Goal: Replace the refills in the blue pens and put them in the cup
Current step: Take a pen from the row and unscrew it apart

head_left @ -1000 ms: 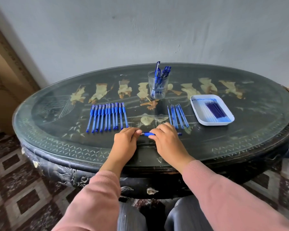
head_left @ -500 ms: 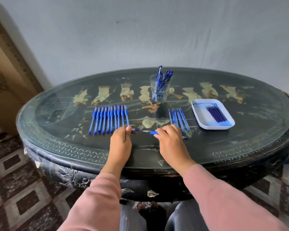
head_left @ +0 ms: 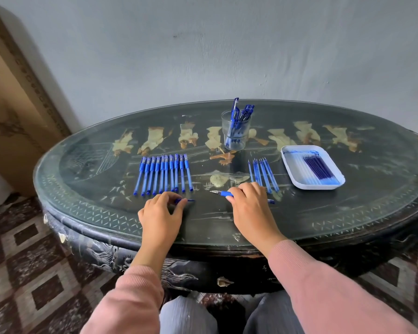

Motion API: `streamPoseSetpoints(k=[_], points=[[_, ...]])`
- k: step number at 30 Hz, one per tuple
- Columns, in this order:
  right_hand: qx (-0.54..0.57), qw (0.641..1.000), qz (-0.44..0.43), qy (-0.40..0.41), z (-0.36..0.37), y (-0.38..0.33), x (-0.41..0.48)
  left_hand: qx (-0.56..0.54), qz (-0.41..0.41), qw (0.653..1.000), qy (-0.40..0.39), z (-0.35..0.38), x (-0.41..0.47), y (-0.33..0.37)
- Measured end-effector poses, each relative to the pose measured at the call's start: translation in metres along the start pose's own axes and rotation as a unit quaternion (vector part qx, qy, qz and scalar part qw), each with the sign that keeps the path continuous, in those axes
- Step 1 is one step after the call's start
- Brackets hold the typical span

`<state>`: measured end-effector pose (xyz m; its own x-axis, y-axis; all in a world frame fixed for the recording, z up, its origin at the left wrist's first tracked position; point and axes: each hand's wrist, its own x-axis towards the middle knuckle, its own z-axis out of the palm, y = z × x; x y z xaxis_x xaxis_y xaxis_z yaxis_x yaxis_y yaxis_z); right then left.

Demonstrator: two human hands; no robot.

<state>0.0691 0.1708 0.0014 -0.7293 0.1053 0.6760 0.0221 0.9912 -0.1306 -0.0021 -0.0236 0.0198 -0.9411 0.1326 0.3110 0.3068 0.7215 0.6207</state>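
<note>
My left hand (head_left: 161,213) pinches a blue pen cap (head_left: 185,201) low over the table, just below a row of several capped blue pens (head_left: 163,173). My right hand (head_left: 250,208) grips an uncapped blue pen (head_left: 223,193), its metal tip pointing left. A glass cup (head_left: 235,132) at the back holds several blue pens. Several loose refills (head_left: 263,174) lie right of centre, just beyond my right hand. A white tray (head_left: 299,184) at the right holds more refills.
The table is an oval, dark, glass-topped one (head_left: 348,213) set against a grey wall. A cardboard box (head_left: 12,116) leans at the left. Patterned floor tiles show below. My knees are under the front edge.
My hands pulled apart: the cap came off the pen and moved left in my left hand, while my right hand kept the pen body.
</note>
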Motion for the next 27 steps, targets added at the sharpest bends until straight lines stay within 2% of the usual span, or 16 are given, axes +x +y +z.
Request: streamPoseSetpoints(k=[17,23,27], points=[[0.008,1.000,0.000,-0.018,0.002,0.002,-0.002,0.066,0.033,0.997,0.011,0.011,-0.002,-0.001],[0.008,1.000,0.006,-0.017,0.000,0.002,-0.002,0.065,0.110,0.991,0.030,0.018,-0.006,0.009],[0.011,0.999,0.020,-0.024,-0.001,0.001,-0.002,0.023,0.180,0.983,0.018,0.024,-0.008,0.023]])
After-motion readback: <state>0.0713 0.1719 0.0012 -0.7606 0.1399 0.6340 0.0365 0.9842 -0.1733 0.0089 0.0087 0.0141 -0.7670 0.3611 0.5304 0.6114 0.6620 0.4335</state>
